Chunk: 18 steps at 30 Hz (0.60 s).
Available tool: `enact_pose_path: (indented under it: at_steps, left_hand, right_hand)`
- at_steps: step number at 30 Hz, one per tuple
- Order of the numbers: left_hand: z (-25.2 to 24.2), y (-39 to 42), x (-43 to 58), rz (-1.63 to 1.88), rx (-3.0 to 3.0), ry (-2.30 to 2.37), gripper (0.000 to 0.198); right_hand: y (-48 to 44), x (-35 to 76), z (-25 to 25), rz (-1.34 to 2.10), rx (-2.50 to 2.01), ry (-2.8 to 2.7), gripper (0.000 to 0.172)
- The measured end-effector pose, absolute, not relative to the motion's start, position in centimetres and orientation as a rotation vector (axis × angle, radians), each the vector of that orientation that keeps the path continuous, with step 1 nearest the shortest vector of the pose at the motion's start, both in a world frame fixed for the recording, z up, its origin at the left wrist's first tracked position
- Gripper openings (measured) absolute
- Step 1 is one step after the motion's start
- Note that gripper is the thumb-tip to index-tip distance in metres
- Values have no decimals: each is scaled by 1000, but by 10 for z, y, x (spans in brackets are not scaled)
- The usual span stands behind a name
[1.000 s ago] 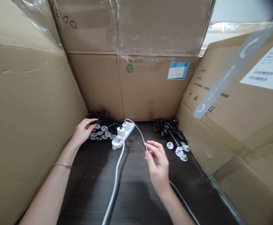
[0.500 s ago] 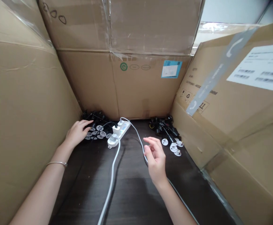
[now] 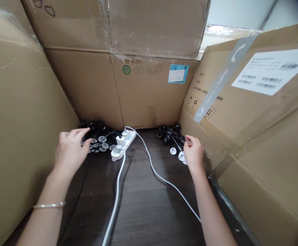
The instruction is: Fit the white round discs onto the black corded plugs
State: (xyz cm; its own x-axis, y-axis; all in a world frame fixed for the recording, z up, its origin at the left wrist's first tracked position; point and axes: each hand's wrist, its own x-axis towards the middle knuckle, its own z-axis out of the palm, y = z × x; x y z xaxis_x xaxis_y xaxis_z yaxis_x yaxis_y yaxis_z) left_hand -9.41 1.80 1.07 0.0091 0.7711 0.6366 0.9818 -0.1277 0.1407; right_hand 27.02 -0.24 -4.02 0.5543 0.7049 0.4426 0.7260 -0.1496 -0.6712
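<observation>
My left hand [image 3: 70, 147] hovers with fingers spread at the near edge of a pile of black lamp sockets with round white discs [image 3: 100, 142], holding nothing. My right hand [image 3: 193, 153] is at a second pile of black sockets [image 3: 171, 136], its fingertips pinched against a black stem. Whether it grips that stem I cannot tell. Between the hands lies a white power strip [image 3: 124, 141] with white plugs in it. One white cable [image 3: 116, 201] runs from it toward me, and a thinner one [image 3: 161, 174] curves right, passing under neither hand.
Cardboard box walls enclose a dark wooden tabletop [image 3: 149, 218] on the left [image 3: 23, 119], back [image 3: 149, 95] and right [image 3: 251, 143]. White discs [image 3: 173, 150] lie just left of my right hand. A barcode label [image 3: 269, 70] sits on the right box.
My right hand has moved right, off the thin cable, to the right pile. My left hand has drawn back toward me and left. The view has shifted slightly.
</observation>
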Motion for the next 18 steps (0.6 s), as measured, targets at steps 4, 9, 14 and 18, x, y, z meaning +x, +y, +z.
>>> enact_pose_path:
  at_steps: [4,9,14,18]
  left_hand:
    - [-5,-13,-7,-1196,-2243,-1477,25]
    - [-38,-27,47,-1239,-2564,-1355,22]
    - [-52,-31,37,-1439,-2567,-1350,19]
    - [-54,-33,36,-1527,-2592,-1301,20]
  right_hand:
    - [39,285,-36,68,-2241,-1265,25]
    - [63,282,-40,112,-2279,-1186,19]
    - [44,286,-21,105,-2064,-1120,18]
    - [19,268,-9,277,-1804,-1090,25]
